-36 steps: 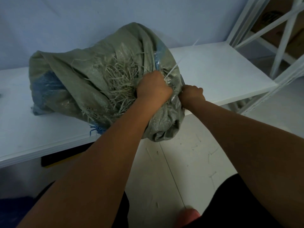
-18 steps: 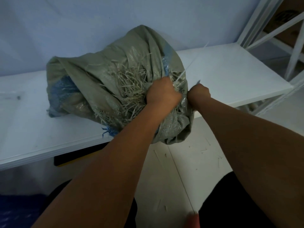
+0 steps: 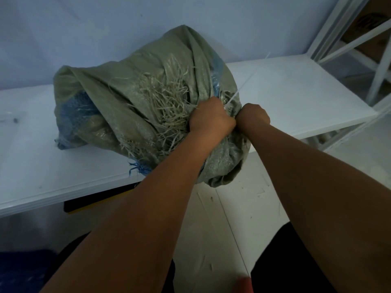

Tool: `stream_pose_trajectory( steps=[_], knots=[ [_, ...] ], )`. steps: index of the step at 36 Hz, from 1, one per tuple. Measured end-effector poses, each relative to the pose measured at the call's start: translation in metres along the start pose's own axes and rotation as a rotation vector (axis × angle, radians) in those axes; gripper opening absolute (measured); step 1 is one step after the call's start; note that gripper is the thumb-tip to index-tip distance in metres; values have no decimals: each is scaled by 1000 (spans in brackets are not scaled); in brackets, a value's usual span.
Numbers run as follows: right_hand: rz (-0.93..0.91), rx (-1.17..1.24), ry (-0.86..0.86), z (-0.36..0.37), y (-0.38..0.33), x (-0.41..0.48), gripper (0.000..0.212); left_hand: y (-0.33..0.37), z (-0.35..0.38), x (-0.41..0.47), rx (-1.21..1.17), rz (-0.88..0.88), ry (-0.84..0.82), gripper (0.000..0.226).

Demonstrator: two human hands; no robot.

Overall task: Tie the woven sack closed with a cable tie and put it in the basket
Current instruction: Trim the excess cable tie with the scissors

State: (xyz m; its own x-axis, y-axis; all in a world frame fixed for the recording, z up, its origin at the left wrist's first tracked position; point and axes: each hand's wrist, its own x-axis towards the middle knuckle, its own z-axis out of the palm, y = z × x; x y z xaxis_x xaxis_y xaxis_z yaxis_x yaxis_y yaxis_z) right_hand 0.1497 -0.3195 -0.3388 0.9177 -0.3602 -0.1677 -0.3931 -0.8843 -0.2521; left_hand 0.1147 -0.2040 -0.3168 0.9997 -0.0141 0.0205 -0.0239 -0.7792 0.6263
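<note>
Here, left hand (image 3: 211,118) and right hand (image 3: 254,115) clenched on woven sack (image 3: 127,92) neck, cable tie (image 3: 249,81) base hidden between hands.

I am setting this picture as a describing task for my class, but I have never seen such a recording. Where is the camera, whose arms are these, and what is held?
There is no machine: a person wears one wide-angle camera on the head, so you look down along their own bare arms. The left hand and right hand are both clenched on the bunched mouth of a grey-green woven sack, which lies on a white shelf board and hangs partly over its front edge. A thin white cable tie sticks up from between the hands; which fingers pinch it is hidden. Frayed strands hang from the sack. No basket is in view.
</note>
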Motion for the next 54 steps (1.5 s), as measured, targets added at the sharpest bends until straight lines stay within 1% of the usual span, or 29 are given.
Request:
stream_pose_trajectory(
  steps=[3, 6, 9, 13, 17, 19, 22, 26, 28, 31, 33, 35, 37, 41, 44, 48, 54],
  knots=[
    [-14, -77, -22, 0, -4, 0, 25, -1, 0, 0, 7, 0, 6, 10],
    [0, -81, -22, 0, -3, -1, 25, 0, 1, 0, 5, 5, 6, 17],
    [34, -10, 39, 2, -1, -2, 28, 1, 1, 2, -8, -3, 3, 20],
    [73, 150, 112, 7, -10, -6, 29, -3, -3, 1, -41, -49, -1, 26],
    [79, 221, 154, 11, -19, -18, 17, -8, -10, -4, -60, -85, -45, 29],
    [53, 220, 147, 12, -24, -25, 13, -11, -14, -6, -56, -102, -89, 26],
    [38, 256, 112, 18, -27, -36, 14, -14, -22, -13, -34, -139, -142, 19],
    [50, 351, 57, 24, -26, -56, 6, -15, -35, -32, -47, -161, -194, 19],
    [89, 414, 56, 25, -24, -67, 8, -14, -42, -45, -57, -161, -202, 16],
    [155, 559, 57, 25, -22, -89, 19, -12, -52, -65, -77, -177, -220, 12],
    [197, 632, 56, 24, -20, -107, 24, -10, -59, -79, -113, -199, -255, 13],
    [213, 686, 52, 24, -16, -128, 29, -9, -65, -95, -179, -236, -293, 7],
    [221, 736, 44, 27, -10, -148, 33, -9, -69, -114, -237, -275, -329, 17],
    [267, 784, 18, 29, 3, -191, 37, -6, -76, -156, -253, -329, -362, 35],
    [228, 796, 27, 19, 10, -221, 36, -3, -83, -182, -284, -347, -350, 45],
    [192, 837, 59, 6, 14, -256, 33, 1, -98, -218, -319, -359, -306, 49],
    [188, 892, 47, 2, 16, -306, 33, 2, -122, -276, -303, -335, -243, 50]
  ],
)
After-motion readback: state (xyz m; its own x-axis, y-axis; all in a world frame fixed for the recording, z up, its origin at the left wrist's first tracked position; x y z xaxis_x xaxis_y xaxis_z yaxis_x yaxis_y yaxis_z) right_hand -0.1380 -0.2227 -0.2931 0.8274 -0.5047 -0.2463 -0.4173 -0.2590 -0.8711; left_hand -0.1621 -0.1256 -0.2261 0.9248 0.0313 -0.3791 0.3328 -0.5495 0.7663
